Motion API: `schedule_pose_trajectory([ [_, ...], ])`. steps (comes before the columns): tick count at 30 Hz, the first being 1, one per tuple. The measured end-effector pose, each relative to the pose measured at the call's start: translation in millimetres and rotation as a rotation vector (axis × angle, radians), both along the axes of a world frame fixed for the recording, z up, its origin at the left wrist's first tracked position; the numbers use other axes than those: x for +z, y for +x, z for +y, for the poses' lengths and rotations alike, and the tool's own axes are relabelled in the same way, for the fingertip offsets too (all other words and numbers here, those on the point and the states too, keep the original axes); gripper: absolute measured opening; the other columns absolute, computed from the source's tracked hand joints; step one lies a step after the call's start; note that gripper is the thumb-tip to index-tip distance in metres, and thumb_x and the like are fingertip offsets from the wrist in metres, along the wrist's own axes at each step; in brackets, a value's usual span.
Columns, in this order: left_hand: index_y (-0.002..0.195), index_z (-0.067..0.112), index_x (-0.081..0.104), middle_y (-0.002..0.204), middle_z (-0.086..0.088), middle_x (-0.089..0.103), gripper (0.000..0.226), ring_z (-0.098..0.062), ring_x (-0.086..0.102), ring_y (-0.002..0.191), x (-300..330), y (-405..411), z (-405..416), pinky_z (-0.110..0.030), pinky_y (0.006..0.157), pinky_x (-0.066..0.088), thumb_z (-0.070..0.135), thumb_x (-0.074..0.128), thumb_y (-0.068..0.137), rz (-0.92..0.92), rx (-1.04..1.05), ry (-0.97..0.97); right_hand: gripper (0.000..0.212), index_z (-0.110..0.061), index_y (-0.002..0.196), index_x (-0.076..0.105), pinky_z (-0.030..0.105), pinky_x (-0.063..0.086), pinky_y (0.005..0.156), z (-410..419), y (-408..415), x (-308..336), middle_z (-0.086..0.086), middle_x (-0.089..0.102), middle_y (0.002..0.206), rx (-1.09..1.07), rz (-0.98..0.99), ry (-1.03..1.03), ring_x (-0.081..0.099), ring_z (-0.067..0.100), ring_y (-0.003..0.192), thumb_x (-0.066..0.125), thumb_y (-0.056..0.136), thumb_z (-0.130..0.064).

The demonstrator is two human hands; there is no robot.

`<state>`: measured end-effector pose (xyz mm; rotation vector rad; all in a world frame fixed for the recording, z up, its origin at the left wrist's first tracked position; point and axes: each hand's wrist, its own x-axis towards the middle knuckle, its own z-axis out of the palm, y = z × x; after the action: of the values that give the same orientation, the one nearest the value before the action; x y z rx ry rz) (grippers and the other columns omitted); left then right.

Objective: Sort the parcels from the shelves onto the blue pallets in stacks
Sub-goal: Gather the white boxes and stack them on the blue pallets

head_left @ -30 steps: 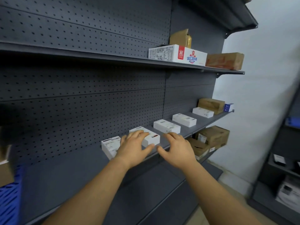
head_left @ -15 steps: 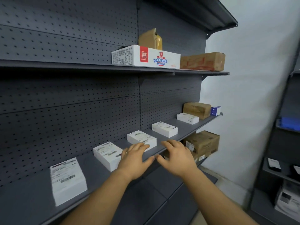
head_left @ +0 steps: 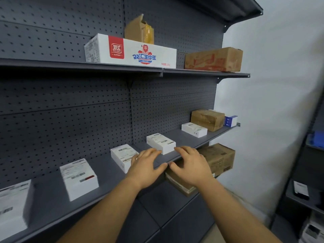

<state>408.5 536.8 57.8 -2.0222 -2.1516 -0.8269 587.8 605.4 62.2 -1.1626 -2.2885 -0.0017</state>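
Several small white parcels with labels lie in a row on the middle grey shelf (head_left: pixel 192 140). My left hand (head_left: pixel 146 168) reaches out flat, fingers straight, its fingertips at the near side of one white parcel (head_left: pixel 161 142) and covering the corner of another white parcel (head_left: pixel 122 155). My right hand (head_left: pixel 191 166) is stretched out beside it with fingers straight, fingertips close to the right end of the same parcel. Neither hand holds anything. Further right lie a white parcel (head_left: pixel 194 129) and a brown box (head_left: pixel 207 119). No blue pallet is visible.
The upper shelf carries a long white printed carton (head_left: pixel 131 52), a brown box behind it (head_left: pixel 139 30) and a brown carton (head_left: pixel 213 59). Brown boxes (head_left: pixel 219 158) sit on the shelf below my hands. A second dark rack (head_left: pixel 308 172) stands at the right.
The view has swung along the shelf to the right. Both hands have travelled with it, from the earlier white parcels to one further along the row.
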Motion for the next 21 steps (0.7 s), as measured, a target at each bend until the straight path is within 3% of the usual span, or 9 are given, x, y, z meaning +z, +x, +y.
schedule_pose_trajectory([
  [14,0.140,0.035,0.038,0.149,0.012,0.033,0.058,-0.011,0.026,0.137,1,12,194,-0.041,0.113,0.018,0.062,0.043,0.089,-0.055,-0.091,0.042,0.068,-0.032,0.142,0.038,0.043,0.038,0.105,169,27,11,-0.004,0.042,0.146,-0.113,-0.063,0.004,0.038,0.019,0.132,0.042,0.084,-0.067],
  [21,0.141,0.035,0.037,0.150,0.011,0.032,0.058,-0.012,0.024,0.138,-24,11,242,-0.042,0.113,0.016,0.062,0.042,0.089,-0.032,-0.064,-0.017,0.070,-0.030,0.142,0.040,0.043,0.039,0.104,232,28,-13,-0.004,0.043,0.145,-0.111,-0.102,-0.021,0.038,0.019,0.131,0.040,0.083,-0.068],
])
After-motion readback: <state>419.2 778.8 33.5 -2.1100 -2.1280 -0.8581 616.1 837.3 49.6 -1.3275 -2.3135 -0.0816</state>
